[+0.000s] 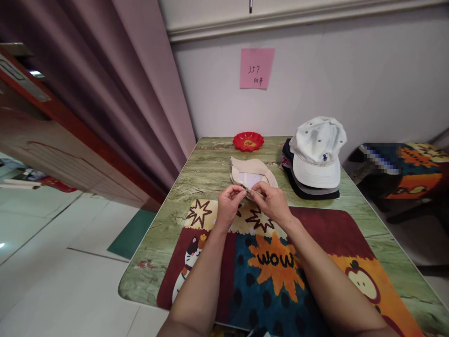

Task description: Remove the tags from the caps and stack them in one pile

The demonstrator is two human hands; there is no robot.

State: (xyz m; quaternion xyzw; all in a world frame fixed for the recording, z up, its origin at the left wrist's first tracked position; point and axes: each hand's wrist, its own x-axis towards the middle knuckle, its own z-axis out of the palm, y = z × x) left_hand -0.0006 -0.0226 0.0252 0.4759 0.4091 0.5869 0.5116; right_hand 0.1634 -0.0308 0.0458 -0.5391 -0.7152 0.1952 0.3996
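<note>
A light beige cap point(253, 167) lies upside down at the middle of the table, its pale lining showing and its near edge toward me. My left hand point(230, 202) pinches a small part of the cap's strap at that near edge. Close beside it, my right hand point(270, 200) pinches the same strap from the right, fingertips almost touching those of the left. The small piece between the fingertips is too tiny to make out.
A stack of caps with a white one point(317, 150) on top stands at the back right. Behind the beige cap sits a red scalloped dish point(248, 142). A colourful mat point(242, 262) covers the near part of the green wood-patterned table point(150, 262).
</note>
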